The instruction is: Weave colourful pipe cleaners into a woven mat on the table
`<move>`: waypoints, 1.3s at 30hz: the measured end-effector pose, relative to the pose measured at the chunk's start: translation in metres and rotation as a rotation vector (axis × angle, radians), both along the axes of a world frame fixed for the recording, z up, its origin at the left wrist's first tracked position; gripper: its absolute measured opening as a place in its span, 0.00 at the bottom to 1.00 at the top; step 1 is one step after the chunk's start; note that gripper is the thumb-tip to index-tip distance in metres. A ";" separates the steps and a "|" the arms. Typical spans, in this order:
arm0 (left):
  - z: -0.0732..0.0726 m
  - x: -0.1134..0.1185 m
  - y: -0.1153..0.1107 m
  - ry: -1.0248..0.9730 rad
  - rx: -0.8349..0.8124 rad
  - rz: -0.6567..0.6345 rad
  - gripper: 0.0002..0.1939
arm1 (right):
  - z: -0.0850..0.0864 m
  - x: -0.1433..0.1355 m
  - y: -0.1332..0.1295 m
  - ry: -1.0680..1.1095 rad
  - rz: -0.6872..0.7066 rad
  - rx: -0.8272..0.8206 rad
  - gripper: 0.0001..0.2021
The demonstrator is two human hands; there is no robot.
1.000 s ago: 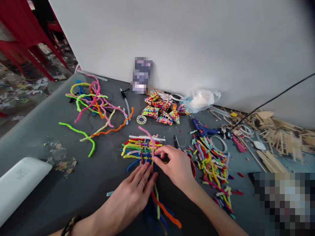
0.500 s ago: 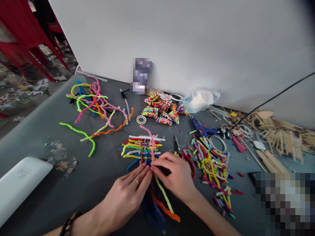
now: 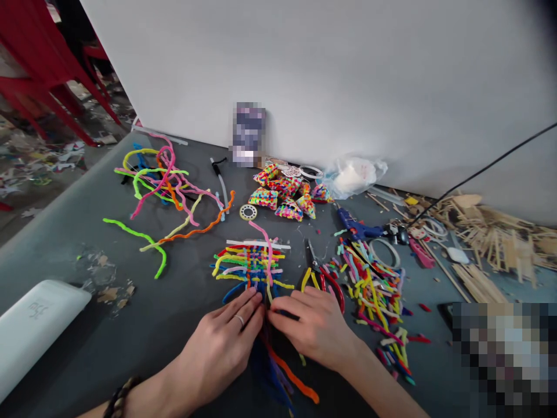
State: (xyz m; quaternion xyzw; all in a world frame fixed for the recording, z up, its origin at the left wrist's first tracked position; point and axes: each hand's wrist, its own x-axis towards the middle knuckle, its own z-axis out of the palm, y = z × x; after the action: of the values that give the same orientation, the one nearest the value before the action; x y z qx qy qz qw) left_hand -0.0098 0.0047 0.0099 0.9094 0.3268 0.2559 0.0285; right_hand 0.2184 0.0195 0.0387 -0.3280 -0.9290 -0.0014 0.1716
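Note:
A small woven mat of colourful pipe cleaners [image 3: 255, 259] lies on the table, its loose ends sticking out at both sides. My left hand [image 3: 230, 331] presses its closed fingertips onto the mat's near edge. Just right of it, my right hand [image 3: 311, 325] pinches a pale yellow pipe cleaner [image 3: 269, 292]; the fingers partly cover that strand. A pink pipe cleaner [image 3: 266, 244] lies lengthwise over the mat's right part. From under my hands an orange pipe cleaner [image 3: 296, 378] and several dark blue ones trail toward me.
Scissors [image 3: 314, 264] lie beyond my right hand, beside a heap of short pipe cleaner pieces [image 3: 378, 290]. Behind are woven pillow shapes [image 3: 285, 188], a blue glue gun [image 3: 359, 225] and wooden sticks [image 3: 491, 232]. Long pipe cleaners [image 3: 165, 174] and a white power bank [image 3: 39, 331] are at left.
My right hand has shifted down and slightly right from the mat, and now covers much of the pale yellow pipe cleaner. My left hand stays nearly in place.

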 end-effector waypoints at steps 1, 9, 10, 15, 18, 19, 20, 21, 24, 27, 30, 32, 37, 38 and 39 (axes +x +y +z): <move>-0.001 0.000 0.000 -0.007 -0.013 0.004 0.21 | 0.002 -0.001 -0.002 -0.038 0.041 0.081 0.09; -0.004 0.001 0.000 -0.077 -0.094 0.026 0.22 | 0.023 -0.007 -0.009 -0.332 0.379 0.300 0.17; -0.004 0.001 0.000 -0.075 -0.095 0.025 0.22 | 0.021 -0.006 -0.008 -0.334 0.375 0.301 0.18; -0.001 -0.001 0.001 -0.033 -0.117 0.005 0.25 | 0.000 -0.005 -0.007 -0.121 0.146 0.236 0.14; -0.001 -0.003 -0.001 0.012 -0.108 -0.014 0.26 | -0.012 -0.005 -0.007 0.095 -0.016 0.151 0.14; -0.001 -0.003 -0.001 0.026 -0.087 -0.014 0.25 | -0.015 -0.006 -0.007 0.149 -0.055 0.122 0.14; -0.002 -0.002 -0.002 0.038 -0.062 -0.013 0.25 | -0.019 -0.007 -0.008 0.186 -0.078 0.101 0.15; -0.003 -0.002 -0.002 0.053 -0.040 -0.013 0.25 | -0.021 -0.008 -0.010 0.207 -0.092 0.089 0.15; -0.003 -0.001 -0.002 0.077 -0.002 -0.020 0.24 | -0.027 -0.014 -0.016 0.253 -0.141 0.058 0.16; 0.000 0.000 -0.003 0.113 0.014 -0.033 0.25 | -0.027 -0.022 -0.021 0.379 -0.284 -0.063 0.15; 0.001 0.000 -0.005 0.187 0.018 -0.045 0.27 | -0.023 -0.027 -0.021 0.520 -0.434 -0.185 0.09; -0.001 0.000 -0.007 0.221 0.022 -0.042 0.28 | -0.019 -0.029 -0.020 0.575 -0.495 -0.219 0.07; -0.008 0.002 -0.010 0.247 0.040 -0.039 0.26 | -0.018 -0.029 -0.020 0.565 -0.517 -0.204 0.07; -0.008 0.002 -0.010 0.247 0.045 -0.038 0.26 | -0.019 -0.029 -0.021 0.557 -0.508 -0.206 0.07; -0.009 0.003 -0.010 0.244 0.055 -0.036 0.25 | -0.020 -0.029 -0.021 0.551 -0.499 -0.206 0.07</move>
State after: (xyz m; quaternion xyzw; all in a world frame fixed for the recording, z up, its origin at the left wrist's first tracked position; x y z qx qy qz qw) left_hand -0.0073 -0.0054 0.0013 0.9398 0.3046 0.1517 -0.0317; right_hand 0.1897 -0.0014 0.0188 -0.5477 -0.7349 0.1385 0.3753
